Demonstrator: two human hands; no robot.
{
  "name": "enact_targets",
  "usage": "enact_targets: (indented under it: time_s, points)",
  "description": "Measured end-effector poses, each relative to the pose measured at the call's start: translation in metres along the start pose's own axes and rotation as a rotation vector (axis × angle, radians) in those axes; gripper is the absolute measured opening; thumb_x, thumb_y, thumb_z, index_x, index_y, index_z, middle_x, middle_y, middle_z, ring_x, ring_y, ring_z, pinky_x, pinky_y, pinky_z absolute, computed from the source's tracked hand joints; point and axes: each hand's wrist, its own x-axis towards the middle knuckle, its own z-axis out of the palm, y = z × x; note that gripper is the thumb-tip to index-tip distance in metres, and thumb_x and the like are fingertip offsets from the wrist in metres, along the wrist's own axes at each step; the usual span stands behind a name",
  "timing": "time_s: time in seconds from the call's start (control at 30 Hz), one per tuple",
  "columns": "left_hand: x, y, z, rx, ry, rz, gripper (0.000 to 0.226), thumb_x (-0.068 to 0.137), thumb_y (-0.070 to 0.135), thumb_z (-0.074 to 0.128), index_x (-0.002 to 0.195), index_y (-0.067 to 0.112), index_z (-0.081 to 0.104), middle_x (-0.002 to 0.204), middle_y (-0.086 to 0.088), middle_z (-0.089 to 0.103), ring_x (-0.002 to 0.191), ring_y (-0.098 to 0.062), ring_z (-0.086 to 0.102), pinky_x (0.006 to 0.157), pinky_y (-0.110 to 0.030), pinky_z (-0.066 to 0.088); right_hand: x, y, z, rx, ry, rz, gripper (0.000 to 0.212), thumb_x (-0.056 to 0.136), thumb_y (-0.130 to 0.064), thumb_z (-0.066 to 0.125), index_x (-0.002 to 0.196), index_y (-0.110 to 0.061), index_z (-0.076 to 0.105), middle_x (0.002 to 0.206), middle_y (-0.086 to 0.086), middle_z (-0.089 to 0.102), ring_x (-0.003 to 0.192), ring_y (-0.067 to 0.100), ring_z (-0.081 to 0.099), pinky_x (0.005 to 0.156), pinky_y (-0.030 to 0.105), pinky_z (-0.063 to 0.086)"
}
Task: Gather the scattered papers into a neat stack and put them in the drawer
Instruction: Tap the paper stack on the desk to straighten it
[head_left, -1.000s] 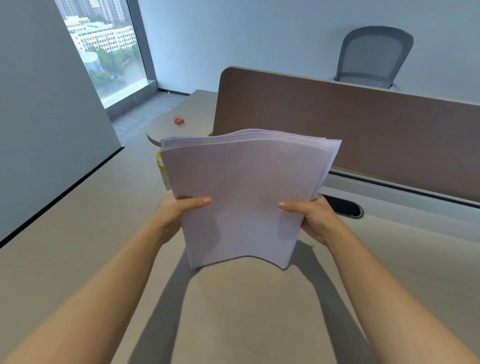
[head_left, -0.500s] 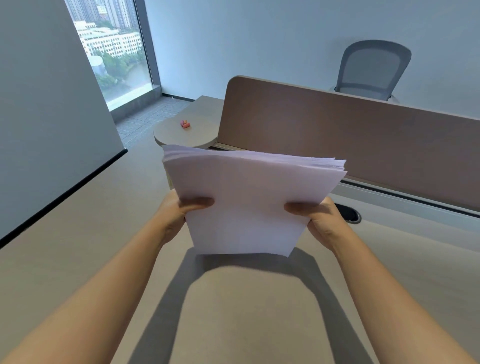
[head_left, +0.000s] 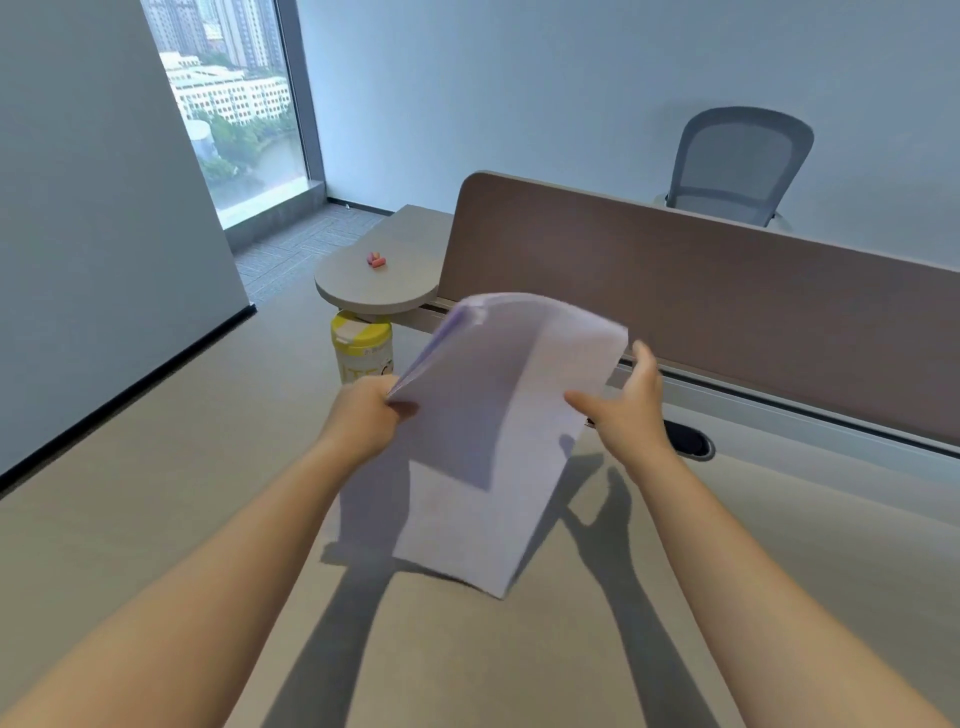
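Fingers (head_left: 402, 410) of the left hand (head_left: 363, 415) are pinching the paper stack (head_left: 498, 431) at its left edge above the bench (head_left: 156, 493); the right hand (head_left: 631, 415) is hovering spread, just beside the right edge.

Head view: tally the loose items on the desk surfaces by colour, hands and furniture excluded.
White: 1, the paper stack, pinched by the left hand; the right hand is open beside it.
Yellow: 1, the yellow-lidded canister.
Pink-red: 1 cluster, the small pink objects on the round desk end; too small to count singly.
Total: 3
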Motion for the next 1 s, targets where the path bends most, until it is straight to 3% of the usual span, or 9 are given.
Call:
enact_targets:
  time_s: [0.1,0.23,0.3,0.37,0.5,0.57,0.63,0.7,1.0]
  points:
    - [0.002,0.016,-0.021,0.362,-0.050,0.136,0.020,0.088,0.012,0.052,0.093,0.002,0.068,0.104,-0.021,0.068,0.096,-0.032,0.058,0.073,-0.029,0.037,0.001,-0.019,-0.001,-0.281,-0.042,-0.275,0.091,0.074,-0.015,0.071,0.145,-0.014,0.013,0.153,0.007,0.019,0.141,0.022,0.018,0.115,0.040,0.020]
    - [-0.003,0.025,-0.031,0.574,-0.094,0.215,0.021,0.089,0.023,0.051,0.095,0.017,0.071,0.104,-0.010,0.070,0.106,-0.030,0.056,0.080,-0.029,0.032,0.000,-0.030,0.004,-0.244,-0.458,-0.213,0.027,0.080,-0.002,0.062,0.107,-0.002,0.063,0.097,0.006,0.059,0.091,0.016,0.050,0.081,0.032,0.041]
    - [-0.008,0.017,-0.033,0.441,0.033,0.169,0.021,0.085,0.026,0.058,0.100,0.020,0.071,0.109,-0.008,0.068,0.116,-0.027,0.049,0.091,-0.032,0.028,-0.007,-0.027,0.007,-0.176,-0.469,-0.140,0.011,0.080,0.003,0.057,0.079,-0.001,0.068,0.078,0.007,0.058,0.076,0.017,0.048,0.070,0.034,0.044]
    - [-0.015,0.002,-0.036,0.228,0.299,0.045,0.038,0.079,0.028,0.065,0.117,0.021,0.063,0.128,-0.009,0.057,0.127,-0.028,0.039,0.103,-0.037,0.024,-0.013,-0.021,0.005,-0.098,-0.417,-0.068,0.025,0.080,0.004,0.056,0.059,-0.010,0.056,0.065,0.005,0.052,0.065,0.019,0.043,0.060,0.031,0.037]
    - [-0.027,-0.037,-0.040,-0.316,0.461,-0.359,0.095,0.071,0.025,0.074,0.146,0.018,0.015,0.152,-0.011,0.021,0.140,-0.030,0.024,0.115,-0.046,0.024,-0.016,-0.009,-0.002,0.081,-0.374,0.064,0.006,0.080,0.003,0.058,0.079,-0.001,0.062,0.082,0.013,0.059,0.076,0.027,0.054,0.074,0.036,0.045]
    - [-0.029,-0.055,-0.042,-0.675,0.313,-0.403,0.070,0.077,0.016,0.069,0.137,0.010,0.032,0.138,-0.014,0.043,0.126,-0.030,0.048,0.104,-0.046,0.041,-0.017,-0.003,-0.001,0.086,-0.366,0.112,0.012,0.080,0.001,0.059,0.092,0.002,0.062,0.093,0.019,0.061,0.086,0.031,0.058,0.085,0.044,0.047]
    - [-0.032,-0.063,-0.047,-0.844,0.163,-0.396,0.018,0.083,0.006,0.061,0.100,0.009,0.059,0.109,-0.015,0.061,0.084,-0.020,0.071,0.078,-0.034,0.055,-0.019,0.000,0.002,0.078,-0.353,0.136,0.015,0.079,-0.001,0.061,0.094,0.000,0.062,0.100,0.022,0.062,0.095,0.037,0.060,0.093,0.050,0.046]
    - [-0.031,-0.065,-0.054,-0.834,0.167,-0.351,0.010,0.083,0.002,0.058,0.088,0.009,0.061,0.087,-0.005,0.067,0.051,-0.003,0.068,0.061,-0.024,0.054,-0.020,0.000,0.005,0.082,-0.338,0.143,0.014,0.079,-0.003,0.061,0.093,-0.002,0.062,0.101,0.022,0.063,0.101,0.040,0.060,0.094,0.051,0.045]
    - [-0.027,-0.049,-0.072,-0.883,0.140,-0.097,0.023,0.081,-0.005,0.056,0.082,0.017,0.063,0.059,0.013,0.074,0.057,-0.002,0.069,0.057,-0.016,0.056,-0.023,-0.005,0.015,0.229,-0.304,0.111,0.016,0.081,-0.001,0.059,0.094,-0.009,0.059,0.098,0.011,0.062,0.094,0.032,0.058,0.090,0.044,0.047]
